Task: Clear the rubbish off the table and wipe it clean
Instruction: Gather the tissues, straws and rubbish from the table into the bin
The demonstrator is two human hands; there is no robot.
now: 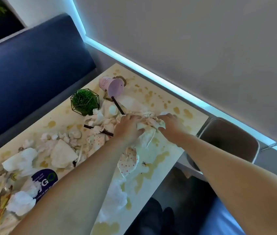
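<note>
A cream table (166, 92) is stained with yellow-brown spills and littered with crumpled white napkins (63, 153). My left hand (127, 128) and my right hand (170, 124) both grip one bunch of stained paper rubbish (148, 122) near the table's far right end. A pink cup (111, 86) lies tipped on its side behind them, with a dark straw (117, 105) beside it. A dotted paper wrapper (128, 162) lies under my left forearm. More wrappers and a purple card (47, 178) lie at the near left.
A small green plant in a black wire frame (85, 101) stands on the table near the cup. A grey bin (226, 141) sits just past the table's right end. A dark blue bench (32, 65) runs along the far side, with a lit wall strip behind.
</note>
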